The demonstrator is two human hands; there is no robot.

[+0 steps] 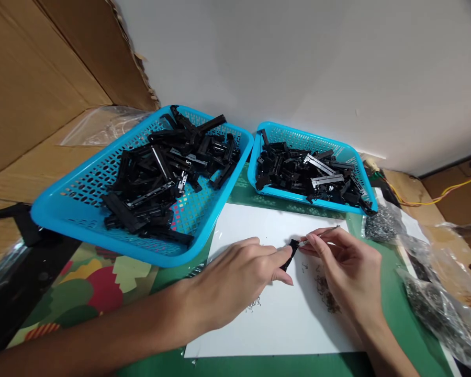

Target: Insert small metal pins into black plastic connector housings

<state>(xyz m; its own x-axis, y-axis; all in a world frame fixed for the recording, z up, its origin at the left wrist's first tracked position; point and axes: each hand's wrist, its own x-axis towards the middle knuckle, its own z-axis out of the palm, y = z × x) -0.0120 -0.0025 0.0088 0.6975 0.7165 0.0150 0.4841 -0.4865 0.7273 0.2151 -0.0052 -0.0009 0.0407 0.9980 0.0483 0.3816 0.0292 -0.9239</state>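
My left hand (pixel 255 264) grips a black plastic part (pixel 292 252) between fingers and thumb, over a white sheet (pixel 223 335). Pinched in my right hand (pixel 349 267) is a thin metal tool that looks like tweezers (pixel 329 230). Its tip meets the upper end of the black part; what it touches there is too small to make out. Small metal pieces (pixel 325 296) lie in a pile on the sheet beside my right hand. More tiny silvery pieces (pixel 253 305) lie beneath my left hand, partly covered by it.
Two blue baskets, a larger one (pixel 137 255) at left and a smaller one (pixel 310 201) behind the sheet, hold many black plastic parts. Clear bags of small pieces (pixel 432 309) lie at right. A cardboard box (pixel 43 68) stands at far left; yellow and red wires (pixel 435 203) run at back right.
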